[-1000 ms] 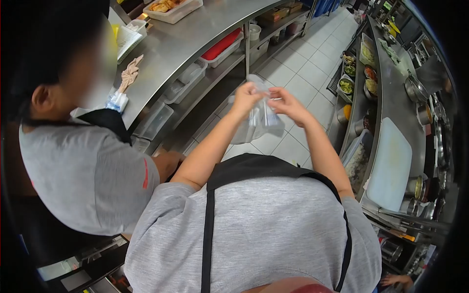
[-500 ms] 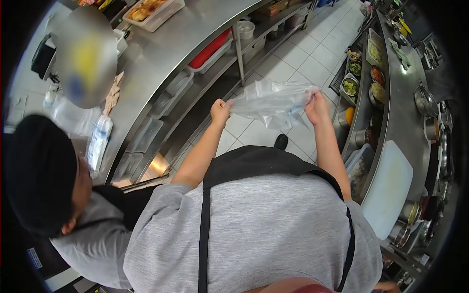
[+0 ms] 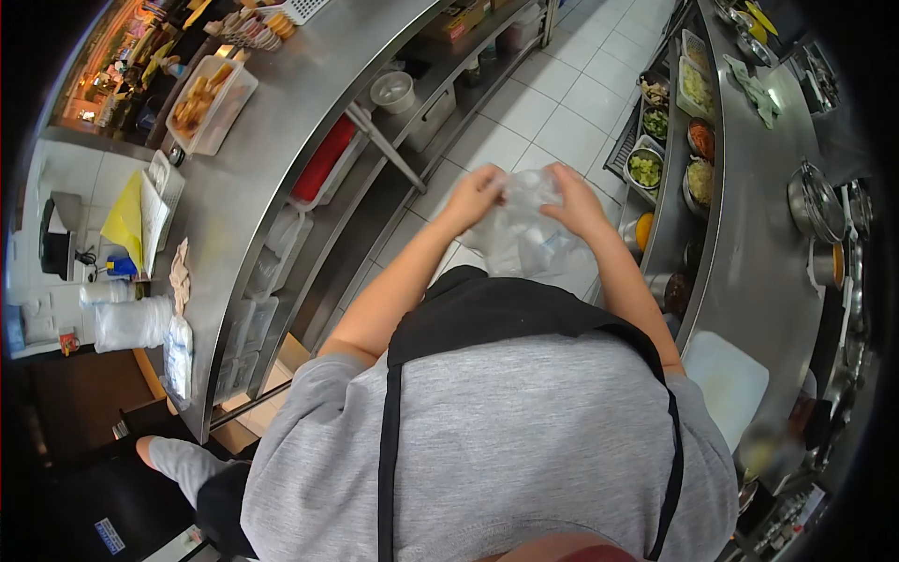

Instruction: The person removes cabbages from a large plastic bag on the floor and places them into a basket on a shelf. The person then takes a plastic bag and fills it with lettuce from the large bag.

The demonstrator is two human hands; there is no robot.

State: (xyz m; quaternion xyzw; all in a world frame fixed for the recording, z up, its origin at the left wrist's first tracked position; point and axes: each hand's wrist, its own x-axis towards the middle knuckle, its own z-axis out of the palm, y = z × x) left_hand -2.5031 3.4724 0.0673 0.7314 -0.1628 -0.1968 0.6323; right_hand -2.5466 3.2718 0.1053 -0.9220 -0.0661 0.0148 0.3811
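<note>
A clear plastic bag [image 3: 529,229] with faint blue print hangs crumpled in front of my apron, above the tiled floor. My left hand [image 3: 476,197] has its fingers closed on the upper left edge of the bag. On the other side, my right hand [image 3: 573,201] grips the bag's upper right edge with bent fingers. The hands are a short way apart, with the bag's top bunched between them. Some of the fingertips are blurred against the plastic.
A steel counter [image 3: 309,70] on the left holds a tub of food [image 3: 211,105] and a folded plastic pack [image 3: 178,361]. Along the right counter [image 3: 763,244] are food containers and a white cutting board [image 3: 721,384]. A person's sleeve [image 3: 187,464] shows at lower left.
My hands have come closer together, and the bag, stretched wide before, now hangs bunched. The person at left has moved mostly out of view. The view has shifted, showing more of the left counter.
</note>
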